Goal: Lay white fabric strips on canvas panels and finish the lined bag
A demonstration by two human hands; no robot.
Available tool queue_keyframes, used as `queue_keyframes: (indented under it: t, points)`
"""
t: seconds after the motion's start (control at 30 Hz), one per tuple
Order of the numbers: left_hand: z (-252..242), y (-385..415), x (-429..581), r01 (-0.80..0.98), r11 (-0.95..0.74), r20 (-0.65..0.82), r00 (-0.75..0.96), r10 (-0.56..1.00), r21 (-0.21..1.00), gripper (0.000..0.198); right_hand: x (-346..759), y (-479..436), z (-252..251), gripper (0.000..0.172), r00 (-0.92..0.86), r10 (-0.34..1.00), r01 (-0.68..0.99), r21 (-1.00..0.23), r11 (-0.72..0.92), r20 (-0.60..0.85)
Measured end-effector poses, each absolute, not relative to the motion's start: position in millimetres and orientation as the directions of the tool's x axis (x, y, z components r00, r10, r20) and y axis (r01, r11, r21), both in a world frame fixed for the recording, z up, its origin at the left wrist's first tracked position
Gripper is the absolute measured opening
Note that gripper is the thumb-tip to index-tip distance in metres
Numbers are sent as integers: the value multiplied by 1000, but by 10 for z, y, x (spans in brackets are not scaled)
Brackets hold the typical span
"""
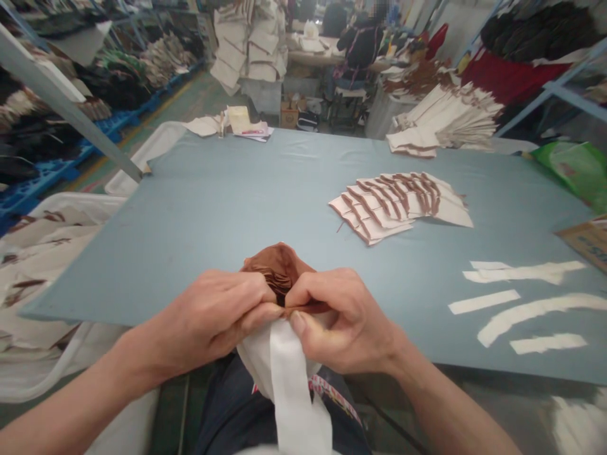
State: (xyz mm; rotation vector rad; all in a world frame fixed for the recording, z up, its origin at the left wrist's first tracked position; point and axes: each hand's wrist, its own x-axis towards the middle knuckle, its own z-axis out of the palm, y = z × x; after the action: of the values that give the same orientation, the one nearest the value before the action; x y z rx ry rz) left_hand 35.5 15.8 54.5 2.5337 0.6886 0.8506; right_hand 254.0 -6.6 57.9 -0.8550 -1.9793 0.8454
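Observation:
Close to my body, at the near edge of the table, my left hand (237, 309) and my right hand (334, 316) pinch the brown rim of a sewn fabric piece (277, 256). Its brown cloth bunches in folds above the fingers, while a cream cloth part hangs below them. A long white strip (290, 379) runs down from the pinch over my dark clothing. Thumbs and forefingers of both hands nearly meet at the rim. Exactly how the strip joins the brown edge is covered by the fingers.
Overlapping cream pieces with brown edges (386, 205) lie on the blue-grey table (227, 189). Several white strips (535, 309) lie at right. A bin of cloth pieces (95, 202) stands left, a cream stack (450, 120) at the far right edge. A person (360, 47) sits beyond.

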Motion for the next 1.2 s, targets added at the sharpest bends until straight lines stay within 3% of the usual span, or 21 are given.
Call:
queue_keyframes:
  t: [0.1, 0.2, 0.3, 0.43, 0.63, 0.8, 0.9, 1.0, 1.13, 1.2]
  points:
    - [314, 202, 393, 237, -910, 656, 633, 411, 341, 39, 2500, -105, 495, 8, -425, 850, 168, -896, 411, 311]
    - [224, 209, 410, 238, -901, 682, 591, 431, 362, 34, 2496, -119, 422, 8, -404, 881, 126, -939, 319, 245]
    - [313, 190, 412, 234, -848, 585, 636, 504, 476, 39, 2543, -107, 418, 10, -410, 856, 158, -899, 408, 315]
    - [564, 134, 439, 287, -747, 393, 708, 587, 600, 54, 2618, -63, 481, 13, -460, 760, 240, -759, 605, 460]
    - [834, 8, 535, 449, -592, 129, 714, 688, 669, 45, 2650, -23, 483, 14, -496, 699, 341, -625, 703, 516]
    - [767, -57, 657, 463, -550, 189, 620, 761, 695, 40, 2715, -68, 462, 13, -484, 729, 397, -621, 675, 483]
    - [638, -53, 739, 313, -461, 216, 582, 784, 831, 46, 2759, -93, 504, 13, -467, 799, 333, -761, 557, 380]
    - [483, -47, 784, 112, -311, 202, 551, 810, 944, 56, 2773, -86, 533, 27, -506, 840, 144, -941, 307, 197]
    - [308, -61, 788, -22, -126, 121, 486, 865, 992, 64, 2735, -56, 462, 39, -532, 847, 38, -998, 54, 25]
    - [248, -67, 787, -41, -56, 69, 469, 881, 998, 65, 2717, -39, 411, 37, -508, 860, 73, -993, 94, 44]
